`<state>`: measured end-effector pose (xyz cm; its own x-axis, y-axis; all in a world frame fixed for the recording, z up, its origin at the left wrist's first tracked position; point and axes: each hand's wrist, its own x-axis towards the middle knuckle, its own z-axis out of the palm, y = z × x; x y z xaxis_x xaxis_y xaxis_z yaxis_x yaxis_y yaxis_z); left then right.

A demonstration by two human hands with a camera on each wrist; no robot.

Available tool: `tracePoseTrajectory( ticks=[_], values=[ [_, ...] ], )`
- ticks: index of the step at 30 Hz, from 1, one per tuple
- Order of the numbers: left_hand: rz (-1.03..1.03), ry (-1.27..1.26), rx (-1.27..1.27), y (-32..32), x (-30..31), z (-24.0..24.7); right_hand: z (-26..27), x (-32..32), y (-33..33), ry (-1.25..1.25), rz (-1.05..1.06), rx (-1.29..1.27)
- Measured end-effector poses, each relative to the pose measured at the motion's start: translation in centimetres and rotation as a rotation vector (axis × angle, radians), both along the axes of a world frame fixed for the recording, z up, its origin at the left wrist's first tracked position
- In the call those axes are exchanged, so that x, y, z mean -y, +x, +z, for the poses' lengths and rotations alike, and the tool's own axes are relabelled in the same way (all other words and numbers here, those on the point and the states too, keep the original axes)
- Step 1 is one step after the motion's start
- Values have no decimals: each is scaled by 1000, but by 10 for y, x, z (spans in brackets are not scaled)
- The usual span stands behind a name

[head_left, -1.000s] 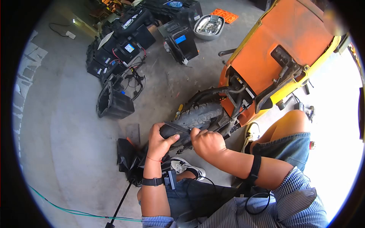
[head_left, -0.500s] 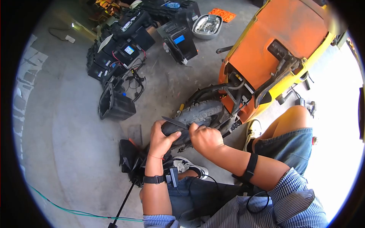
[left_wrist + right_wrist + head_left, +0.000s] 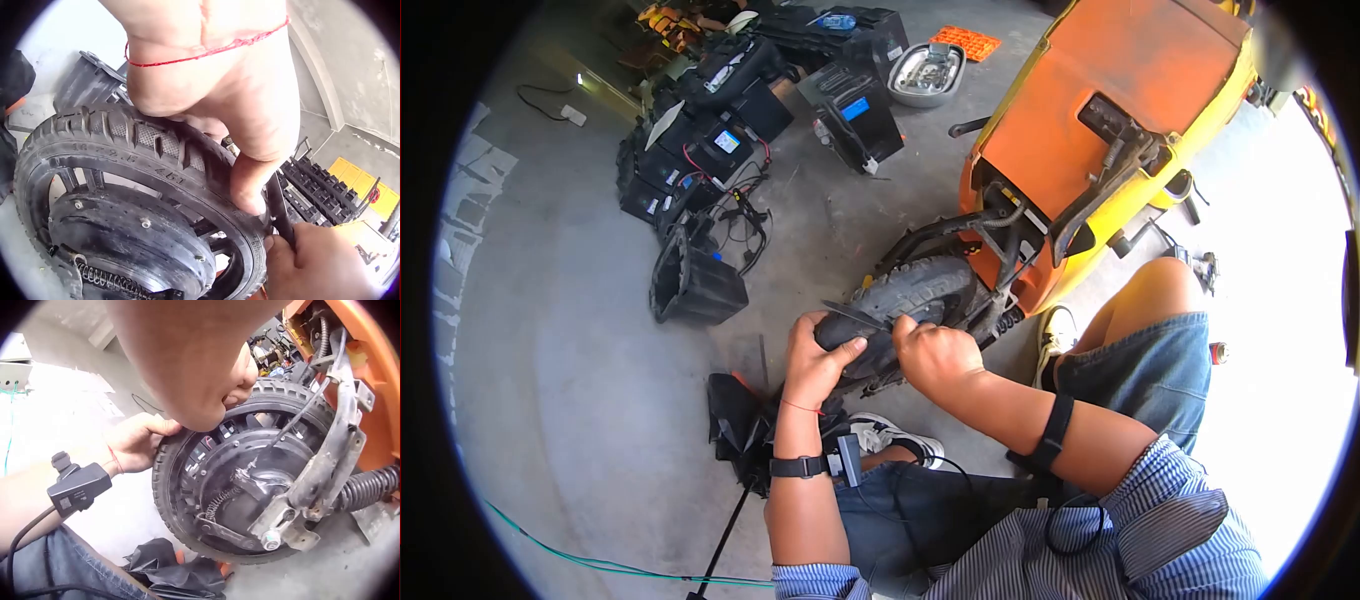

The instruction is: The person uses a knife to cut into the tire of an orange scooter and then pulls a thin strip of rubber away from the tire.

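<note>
My left hand (image 3: 812, 370) grips the black tire (image 3: 922, 284) of a wheel, thumb on the sidewall and fingers over the tread. In my right hand (image 3: 940, 356) is a knife with a dark flat blade (image 3: 856, 316), lying across the tire just beyond the left thumb. The right fingers are curled round its handle, which they hide. In the left wrist view the blade (image 3: 281, 215) rises from the right fist beside the left thumb at the tire's edge. The right wrist view shows the wheel's dark hub (image 3: 240, 481) with a spring.
The wheel belongs to an orange and yellow vehicle (image 3: 1145, 60) on the right. Black batteries (image 3: 850, 110), an open black box (image 3: 698, 285) and loose cables stand at the back left. A metal basin (image 3: 927, 76) lies farther back, and black sheeting (image 3: 735, 420) is left of the foot.
The head view has shifted slightly, moving the scene left and up. The knife blade has slid leftward across the tire, its tip showing more past the left fingers. Left hand keeps its grip.
</note>
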<state>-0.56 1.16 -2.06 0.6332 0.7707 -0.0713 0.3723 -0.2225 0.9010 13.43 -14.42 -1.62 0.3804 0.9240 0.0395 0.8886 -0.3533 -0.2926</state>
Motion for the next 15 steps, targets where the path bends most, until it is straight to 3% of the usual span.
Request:
tracePoseTrajectory(
  ticks=[2,4,7,11,14,15],
  values=[
    [8,-70,36,0,0,-2,-7,22,7,-27,-13,-23],
    [-32,161,-108,2,-1,-2,-3,26,9,-88,-33,-14],
    [-33,266,-131,2,-1,-3,-3,8,2,-39,-33,-20],
    [9,192,-113,1,2,0,-5,-7,-3,16,-7,-14],
    [10,-51,-58,5,5,14,-11,25,7,-10,-23,-20],
    [42,107,-92,-1,-4,-10,-9,28,9,-72,-38,-29]
  ],
)
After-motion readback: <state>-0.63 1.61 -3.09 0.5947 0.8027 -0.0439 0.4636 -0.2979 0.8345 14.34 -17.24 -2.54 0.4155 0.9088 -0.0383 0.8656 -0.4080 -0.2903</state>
